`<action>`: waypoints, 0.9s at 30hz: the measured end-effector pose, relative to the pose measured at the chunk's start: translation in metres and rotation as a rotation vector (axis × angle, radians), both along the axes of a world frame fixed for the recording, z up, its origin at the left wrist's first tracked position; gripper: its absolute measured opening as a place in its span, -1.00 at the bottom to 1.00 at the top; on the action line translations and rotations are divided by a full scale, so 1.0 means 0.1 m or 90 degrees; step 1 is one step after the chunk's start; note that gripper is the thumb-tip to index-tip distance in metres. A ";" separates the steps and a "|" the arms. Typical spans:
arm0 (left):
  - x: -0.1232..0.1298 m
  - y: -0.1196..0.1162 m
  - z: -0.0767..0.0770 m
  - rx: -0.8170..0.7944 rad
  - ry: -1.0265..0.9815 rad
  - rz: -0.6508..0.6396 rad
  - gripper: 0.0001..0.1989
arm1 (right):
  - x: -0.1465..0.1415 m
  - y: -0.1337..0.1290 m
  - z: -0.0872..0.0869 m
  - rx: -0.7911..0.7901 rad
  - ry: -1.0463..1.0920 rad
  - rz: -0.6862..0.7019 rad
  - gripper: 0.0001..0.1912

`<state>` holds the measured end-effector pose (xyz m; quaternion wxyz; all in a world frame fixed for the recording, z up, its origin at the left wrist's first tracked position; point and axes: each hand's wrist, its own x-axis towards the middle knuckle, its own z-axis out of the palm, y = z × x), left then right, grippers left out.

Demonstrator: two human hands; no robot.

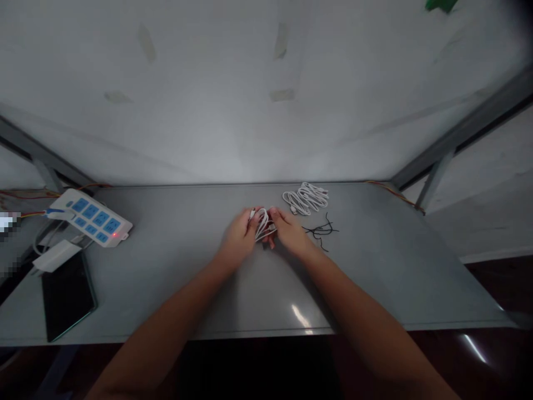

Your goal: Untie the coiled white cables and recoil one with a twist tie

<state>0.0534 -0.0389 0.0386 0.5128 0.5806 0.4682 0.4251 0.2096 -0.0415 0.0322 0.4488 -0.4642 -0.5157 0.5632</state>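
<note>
Both hands meet over a grey metal table [179, 239], the left hand [238, 238] and the right hand [290, 230] closing from either side on a small looped bundle of white cable [263, 225]. The bundle sits between the two palms, and it is hard to tell whether it touches the tabletop. Both grips look closed on it, though the fingers hide how tightly (the cable ends are too small to make out). It should handle as light and soft, springy in its loops and apt to slip apart, so the surest hold looks to be around the middle, where the strands gather. Just beyond the right hand lies a second coil of white cable [306, 198], and just to that hand's right, a few thin black twist ties [320, 230]. Well left of the grip sit a blue-and-white power strip [89, 218], a white charger [56, 255] and a black tablet [66, 294].
</note>
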 end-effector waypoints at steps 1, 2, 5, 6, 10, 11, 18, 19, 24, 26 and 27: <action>-0.01 -0.01 0.00 0.069 0.069 -0.008 -0.71 | -0.01 0.00 0.01 -0.015 0.037 0.010 -0.43; -0.01 -0.02 -0.01 0.132 0.136 -0.021 -0.69 | -0.03 -0.01 0.01 -0.033 0.076 0.023 -0.41; -0.02 -0.03 -0.04 0.234 0.282 -0.071 -0.59 | -0.04 0.00 0.03 -0.083 0.179 0.056 -0.40; -0.02 -0.03 -0.05 0.258 0.317 -0.078 -0.58 | -0.04 0.00 0.05 -0.092 0.197 0.064 -0.40; -0.04 -0.02 -0.08 0.344 0.398 -0.086 -0.62 | -0.03 -0.01 0.07 -0.086 0.193 0.059 -0.49; -0.04 -0.02 -0.08 0.351 0.395 -0.092 -0.63 | -0.02 -0.01 0.07 -0.080 0.182 0.056 -0.51; -0.09 0.07 -0.11 0.181 0.191 -0.050 -0.61 | 0.04 0.05 -0.02 -0.028 0.125 -0.003 -0.53; -0.10 0.09 -0.12 0.130 0.147 -0.034 -0.58 | 0.06 0.07 -0.02 -0.022 0.124 -0.022 -0.54; -0.12 0.15 -0.14 -0.069 0.000 -0.060 -0.60 | 0.15 0.13 -0.03 0.006 0.119 -0.091 -0.54; -0.11 0.14 -0.13 -0.096 -0.028 -0.082 -0.60 | 0.16 0.11 -0.03 0.016 0.083 -0.087 -0.56; -0.10 0.13 -0.12 -0.106 -0.044 -0.090 -0.59 | 0.16 0.10 -0.03 0.022 0.048 -0.080 -0.57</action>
